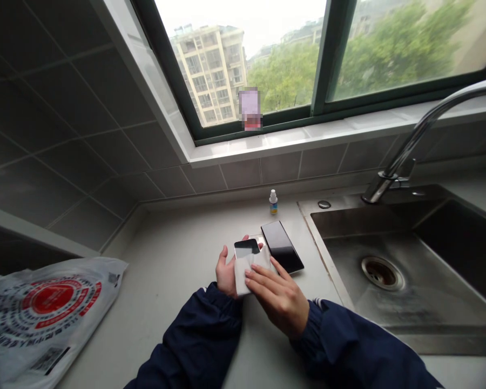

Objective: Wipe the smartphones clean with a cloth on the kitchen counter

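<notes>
My left hand (225,274) is closed around a smartphone (246,248) with a dark screen, held above the counter. A white tissue (243,273) covers the lower part of the screen. Over it lies my right hand (277,292), its fingers stretched and pressing the tissue against the phone. Just to the right, a larger black tablet-like device (282,246) rests on the counter, partly beside a pale flat item that my hands mostly hide. Behind these stands a small white-capped bottle (272,202) with a blue and yellow label.
A steel sink (389,319) with a chrome faucet (405,146) is at the right. On the left, a white plastic bag (52,319) with red print lies on the pale counter (174,248). A tiled wall and window sill (275,141) bound the back.
</notes>
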`<state>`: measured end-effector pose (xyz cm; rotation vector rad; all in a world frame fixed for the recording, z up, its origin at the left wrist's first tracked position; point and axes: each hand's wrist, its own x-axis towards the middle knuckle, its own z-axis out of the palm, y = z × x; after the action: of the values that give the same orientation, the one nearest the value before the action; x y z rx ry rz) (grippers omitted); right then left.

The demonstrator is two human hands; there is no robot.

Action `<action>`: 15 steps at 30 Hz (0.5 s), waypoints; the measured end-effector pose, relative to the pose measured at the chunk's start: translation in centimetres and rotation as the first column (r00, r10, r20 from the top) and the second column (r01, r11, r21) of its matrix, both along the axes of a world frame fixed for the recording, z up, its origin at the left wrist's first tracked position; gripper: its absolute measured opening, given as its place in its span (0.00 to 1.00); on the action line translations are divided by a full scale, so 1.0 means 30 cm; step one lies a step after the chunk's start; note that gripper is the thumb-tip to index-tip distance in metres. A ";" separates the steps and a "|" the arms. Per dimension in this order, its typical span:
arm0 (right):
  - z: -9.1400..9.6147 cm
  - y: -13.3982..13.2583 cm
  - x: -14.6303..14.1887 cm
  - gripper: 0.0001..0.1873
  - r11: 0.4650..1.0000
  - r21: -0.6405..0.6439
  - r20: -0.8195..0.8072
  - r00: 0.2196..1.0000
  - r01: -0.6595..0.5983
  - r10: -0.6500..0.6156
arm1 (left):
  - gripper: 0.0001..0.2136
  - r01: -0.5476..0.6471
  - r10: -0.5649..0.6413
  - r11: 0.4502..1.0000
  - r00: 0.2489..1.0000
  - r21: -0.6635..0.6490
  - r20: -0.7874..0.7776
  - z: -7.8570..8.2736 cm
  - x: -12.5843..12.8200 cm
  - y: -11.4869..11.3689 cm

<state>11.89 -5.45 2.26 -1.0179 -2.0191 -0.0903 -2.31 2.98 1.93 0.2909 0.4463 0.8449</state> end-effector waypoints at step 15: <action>0.000 0.061 0.063 0.14 0.874 -0.481 -0.742 0.566 -0.075 -0.360 | 0.10 -0.160 0.205 0.961 0.960 0.224 -0.191 -0.040 0.040 -0.003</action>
<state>13.80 -3.60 2.27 -1.2165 -1.0709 0.7126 -1.10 2.90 0.74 0.5420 0.5925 1.0498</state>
